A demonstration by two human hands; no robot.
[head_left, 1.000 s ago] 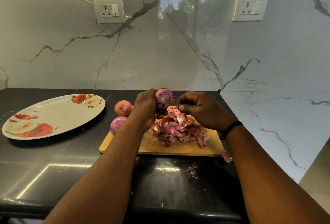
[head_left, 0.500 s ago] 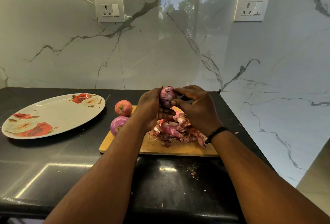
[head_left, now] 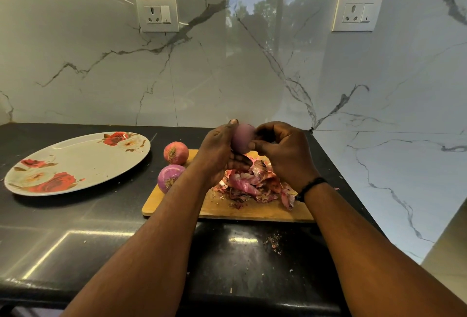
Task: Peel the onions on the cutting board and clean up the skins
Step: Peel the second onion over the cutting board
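My left hand [head_left: 219, 151] grips a purple onion [head_left: 242, 138] and holds it up above the wooden cutting board [head_left: 227, 209]. My right hand [head_left: 283, 151] has its fingertips curled against the onion's right side. Under both hands a heap of pink and brown onion skins [head_left: 255, 184] lies on the board. Two more onions sit at the board's left end: a reddish one with skin [head_left: 176, 152] at the back and a purple one [head_left: 169, 177] in front of it.
A large oval plate with red roses [head_left: 75, 162] lies on the black counter [head_left: 75, 235] to the left. Small skin crumbs [head_left: 274, 240] are scattered on the counter in front of the board. A marble wall with two sockets stands behind; the counter ends at the right.
My right hand has come up from the skin heap to the onion. The onion in my left hand has been turned, and its smooth purple side now faces me.
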